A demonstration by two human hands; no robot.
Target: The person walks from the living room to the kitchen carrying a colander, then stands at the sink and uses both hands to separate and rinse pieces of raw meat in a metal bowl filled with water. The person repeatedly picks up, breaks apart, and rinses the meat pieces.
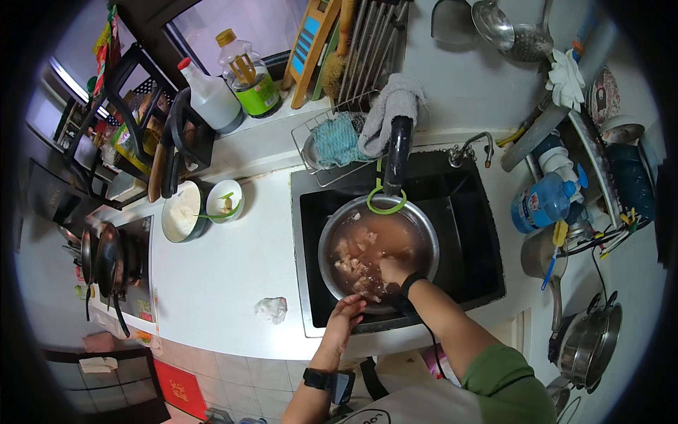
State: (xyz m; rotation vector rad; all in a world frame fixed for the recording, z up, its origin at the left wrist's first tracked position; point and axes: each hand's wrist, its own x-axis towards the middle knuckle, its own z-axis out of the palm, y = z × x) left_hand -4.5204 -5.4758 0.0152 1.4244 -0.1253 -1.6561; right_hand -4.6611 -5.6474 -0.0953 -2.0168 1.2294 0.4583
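A round metal basin (433,249) stands in the black sink (471,228), filled with cloudy reddish water and chunks of raw meat (350,263). My right hand (396,271) reaches into the water at the basin's lower right; its fingers are under the surface, so whether they hold anything is hidden. At the basin's lower left rim is my left hand (347,312), fingers apart and slightly curled, with nothing seen in it. The black faucet (398,153) with a green ring (386,204) hangs over the basin's far edge.
On the white counter (228,281) to the left lie a crumpled white wad (271,309), a bowl of white contents (181,212) and a small bowl with green onion (224,201). A wire rack (333,177) with cloths overhangs the sink. A blue bottle (543,202) stands at right.
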